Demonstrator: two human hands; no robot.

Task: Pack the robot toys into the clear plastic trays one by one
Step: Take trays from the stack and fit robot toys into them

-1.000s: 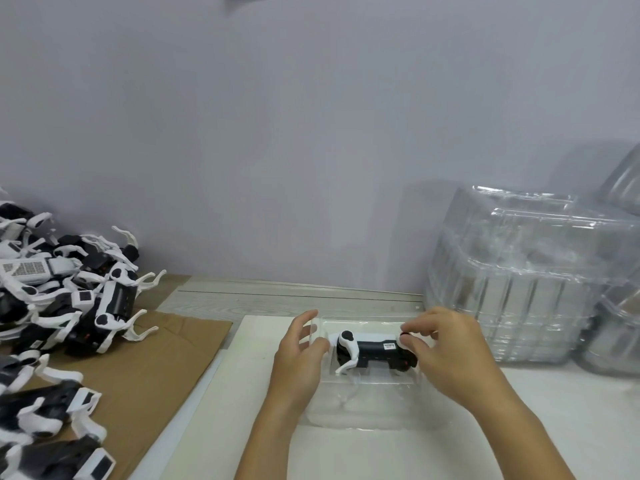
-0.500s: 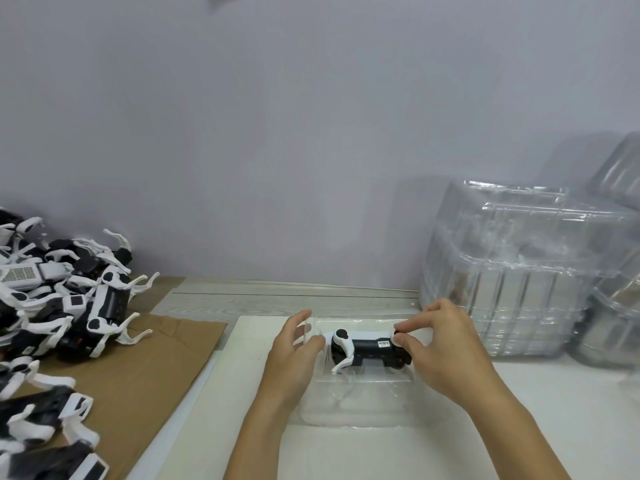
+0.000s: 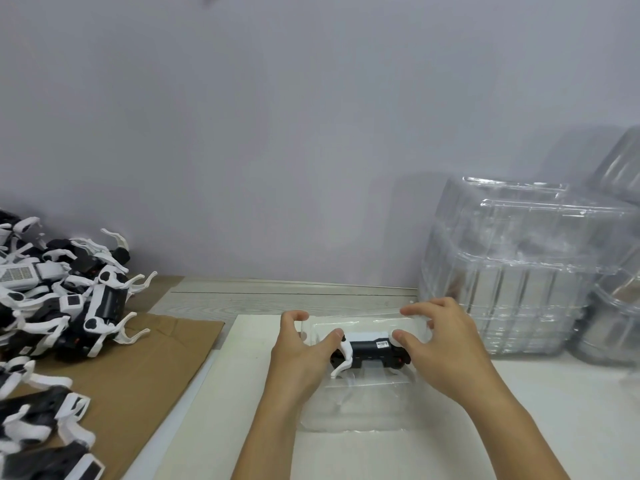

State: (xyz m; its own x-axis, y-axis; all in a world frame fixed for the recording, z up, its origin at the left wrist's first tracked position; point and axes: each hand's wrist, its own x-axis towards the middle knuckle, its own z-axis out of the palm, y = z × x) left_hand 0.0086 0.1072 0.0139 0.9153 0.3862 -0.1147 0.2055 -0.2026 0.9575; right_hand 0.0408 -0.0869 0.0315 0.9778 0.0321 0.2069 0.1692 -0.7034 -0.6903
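Observation:
A black-and-white robot toy (image 3: 369, 351) lies on its side inside a clear plastic tray (image 3: 349, 407) on the white board in front of me. My left hand (image 3: 299, 355) rests on the toy's left end, thumb pressed on the white head part, index finger hooked over the tray's back rim. My right hand (image 3: 440, 348) holds the toy's right end, thumb on its white part, fingers spread over the tray's far right corner. A pile of more robot toys (image 3: 62, 292) lies at the left.
Stacks of clear plastic trays (image 3: 512, 271) stand at the right against the wall, with more (image 3: 616, 317) at the far right. Brown cardboard (image 3: 145, 372) lies under the toy pile. The white board (image 3: 242, 410) covers the wooden table (image 3: 277, 296).
Both hands have closed in on the toy and pushed it lower into the tray; my left thumb now touches its head end. The view has shifted slightly.

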